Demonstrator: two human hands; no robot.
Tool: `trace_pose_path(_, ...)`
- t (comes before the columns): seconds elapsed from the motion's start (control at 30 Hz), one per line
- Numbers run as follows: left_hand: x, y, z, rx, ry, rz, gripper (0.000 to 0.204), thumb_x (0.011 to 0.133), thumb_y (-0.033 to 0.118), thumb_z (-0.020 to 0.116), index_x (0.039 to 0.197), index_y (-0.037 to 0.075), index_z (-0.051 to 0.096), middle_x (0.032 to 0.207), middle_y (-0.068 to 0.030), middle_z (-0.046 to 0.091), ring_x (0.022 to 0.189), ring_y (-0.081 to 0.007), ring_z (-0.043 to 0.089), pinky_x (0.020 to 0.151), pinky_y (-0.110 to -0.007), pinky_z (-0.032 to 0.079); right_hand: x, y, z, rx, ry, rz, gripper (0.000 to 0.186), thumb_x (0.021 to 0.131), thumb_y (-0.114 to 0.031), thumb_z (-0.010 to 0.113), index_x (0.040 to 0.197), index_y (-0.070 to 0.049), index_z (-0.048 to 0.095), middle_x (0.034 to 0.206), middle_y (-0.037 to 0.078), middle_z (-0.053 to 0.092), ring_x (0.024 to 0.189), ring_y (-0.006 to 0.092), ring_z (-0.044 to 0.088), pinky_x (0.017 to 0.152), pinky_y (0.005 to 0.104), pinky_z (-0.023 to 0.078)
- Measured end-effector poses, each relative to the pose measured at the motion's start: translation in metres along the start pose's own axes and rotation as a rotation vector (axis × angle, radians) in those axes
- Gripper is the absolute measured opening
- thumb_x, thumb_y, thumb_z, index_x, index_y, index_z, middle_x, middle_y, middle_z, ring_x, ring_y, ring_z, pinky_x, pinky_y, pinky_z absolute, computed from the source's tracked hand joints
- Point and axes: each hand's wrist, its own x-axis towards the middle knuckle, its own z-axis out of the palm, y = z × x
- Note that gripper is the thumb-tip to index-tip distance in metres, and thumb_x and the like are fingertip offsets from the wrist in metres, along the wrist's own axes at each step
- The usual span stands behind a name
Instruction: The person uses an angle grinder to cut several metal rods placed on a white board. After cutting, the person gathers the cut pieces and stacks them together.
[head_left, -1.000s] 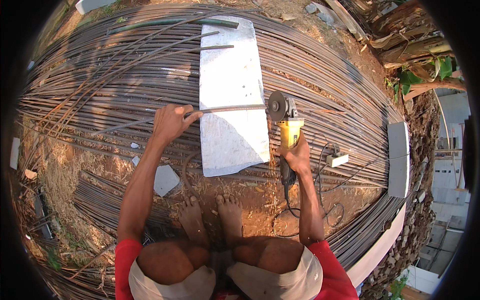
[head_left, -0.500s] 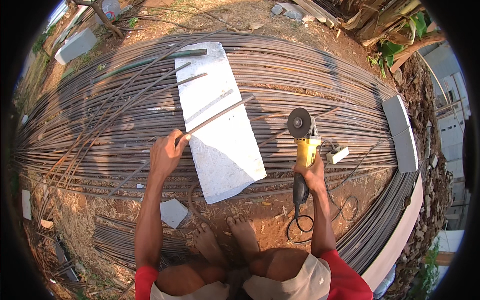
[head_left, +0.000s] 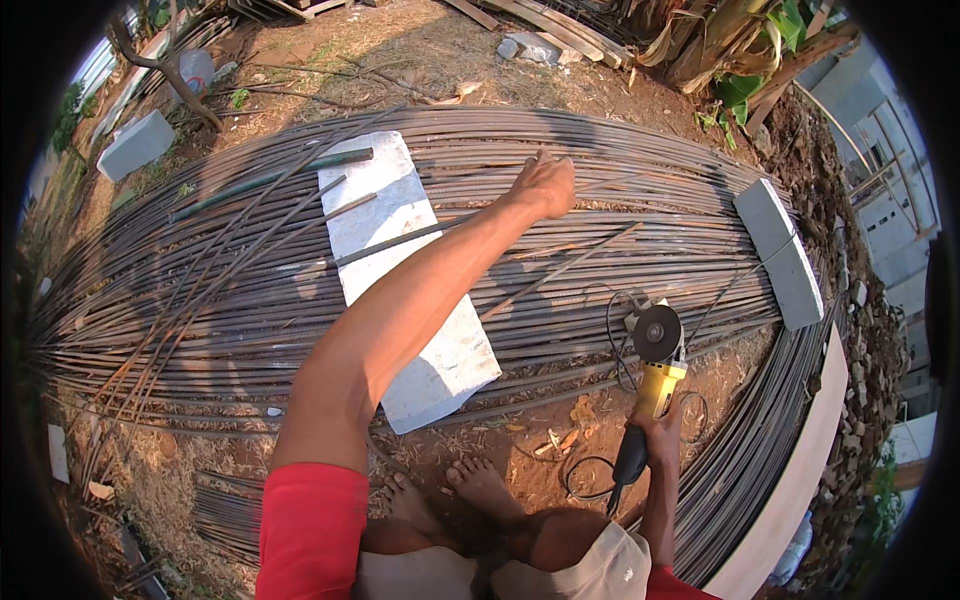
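Right hand (head_left: 658, 432) gripping grinder (head_left: 660, 382); jug (head_left: 198, 67) contents unclear

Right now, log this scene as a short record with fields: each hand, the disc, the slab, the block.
Left hand: at the long brown metal rods; grip unclear
Right hand: holding a yellow-and-black angle grinder
Dark round disc: on the grinder's head
White rectangular slab: on the rods, partly hidden by the left forearm
Grey rectangular block: across the rods' right end

Long steel bars (head_left: 545, 268) lie massed over bare earth (head_left: 532, 440) beside pale blocks (head_left: 777, 252), timber planks (head_left: 560, 30) and heaped rubble (head_left: 862, 395) at what looks like an outdoor construction yard.
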Motion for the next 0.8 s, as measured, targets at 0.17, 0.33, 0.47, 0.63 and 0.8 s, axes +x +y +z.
trace_pose_path(0.17, 0.000, 0.034, -0.035, -0.224, 0.212, 0.170, 0.046, 0.104, 0.026, 0.062, 0.144, 0.005, 0.059, 0.139, -0.0204, 0.061, 0.132, -0.0394, 0.059, 0.115, -0.052, 0.045, -0.009, 0.015, -0.037, -0.024, 0.064, 0.014, 0.049, 0.071, -0.003, 0.076, 0.117, 0.000, 0.058, 0.089, 0.009, 0.066, 0.073, 0.0213, 0.068, 0.066, 0.0344, 0.058)
trace_pose_path(0.33, -0.085, -0.082, -0.103, -0.194, 0.370, 0.100, 0.035, 0.102, 0.026, 0.066, 0.128, 0.003, 0.071, 0.127, -0.0170, 0.073, 0.110, -0.0313, 0.071, 0.098, -0.044, 0.055, -0.003, 0.020, -0.034, -0.001, 0.030, 0.084, 0.055, 0.071, -0.003, 0.075, 0.123, 0.002, 0.056, 0.092, 0.010, 0.066, 0.078, 0.0222, 0.069, 0.070, 0.0350, 0.058)
trace_pose_path(0.47, -0.179, -0.210, -0.123, -0.127, 0.442, -0.252, 0.027, 0.101, 0.021, 0.068, 0.123, 0.007, 0.074, 0.123, -0.0130, 0.075, 0.104, -0.0272, 0.073, 0.093, -0.042, 0.057, 0.006, 0.019, -0.017, 0.038, -0.001, 0.098, 0.057, 0.071, -0.003, 0.075, 0.124, 0.002, 0.056, 0.095, 0.011, 0.067, 0.081, 0.0231, 0.069, 0.072, 0.0356, 0.057)
trace_pose_path(0.63, -0.287, -0.358, -0.111, 0.234, 0.394, -0.557, 0.029, 0.098, 0.018, 0.071, 0.125, 0.008, 0.072, 0.124, -0.0123, 0.070, 0.111, -0.0330, 0.069, 0.097, -0.048, 0.056, 0.010, 0.031, 0.008, 0.166, 0.032, 0.023, 0.060, 0.074, 0.000, 0.075, 0.129, 0.001, 0.050, 0.093, 0.013, 0.067, 0.072, 0.0252, 0.069, 0.066, 0.0378, 0.059)
trace_pose_path(0.8, -0.355, -0.421, -0.094, 0.521, 0.307, -0.439, 0.040, 0.093, 0.017, 0.075, 0.131, 0.012, 0.064, 0.131, -0.0112, 0.059, 0.125, -0.0383, 0.058, 0.102, -0.052, 0.052, 0.010, 0.014, 0.031, 0.122, -0.033, 0.092, 0.061, 0.075, -0.002, 0.073, 0.131, 0.001, 0.049, 0.094, 0.014, 0.066, 0.071, 0.0259, 0.068, 0.064, 0.0383, 0.058)
